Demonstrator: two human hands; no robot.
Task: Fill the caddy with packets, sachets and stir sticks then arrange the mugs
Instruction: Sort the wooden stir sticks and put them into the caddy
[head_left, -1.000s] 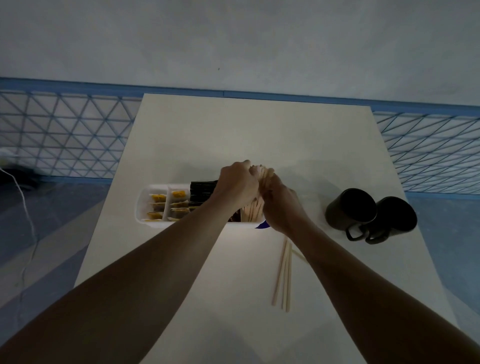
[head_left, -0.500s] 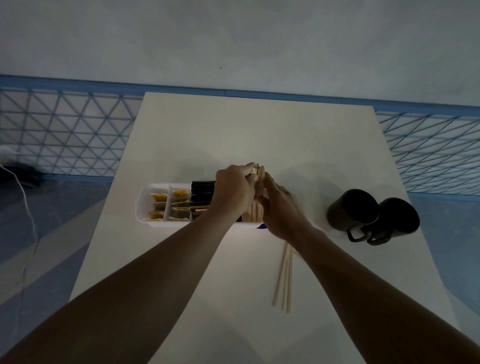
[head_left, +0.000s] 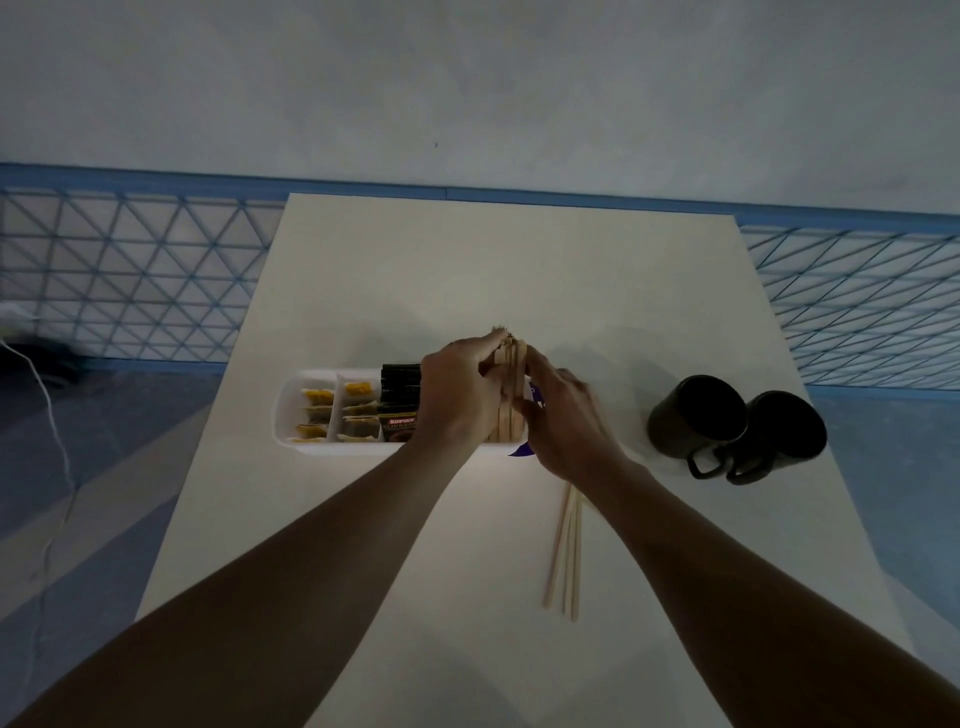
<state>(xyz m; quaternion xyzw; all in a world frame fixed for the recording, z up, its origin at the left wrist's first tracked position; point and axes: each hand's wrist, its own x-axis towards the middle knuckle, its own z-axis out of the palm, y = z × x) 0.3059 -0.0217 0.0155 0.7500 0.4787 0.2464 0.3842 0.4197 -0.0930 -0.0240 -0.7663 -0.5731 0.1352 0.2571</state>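
Note:
A white caddy (head_left: 291, 410) lies across the middle of the table. Its left compartments hold yellow sachets (head_left: 318, 397) and its middle one holds black packets (head_left: 400, 387). A bundle of wooden stir sticks (head_left: 508, 395) stands in the right end of the caddy. My left hand (head_left: 460, 389) grips the bundle from the left. My right hand (head_left: 563, 421) presses against it from the right with fingers spread. Three loose stir sticks (head_left: 563, 551) lie on the table below my right wrist. Two black mugs (head_left: 698, 415) (head_left: 789, 431) stand touching at the right.
The cream table (head_left: 467, 270) ends close to the mugs on the right. A blue and white tiled wall band (head_left: 130, 275) runs behind it. A white cable (head_left: 54, 426) hangs over the floor at the left.
Both hands have lowered the stick bundle further into the caddy's right end. My right hand's fingers have spread out beside it.

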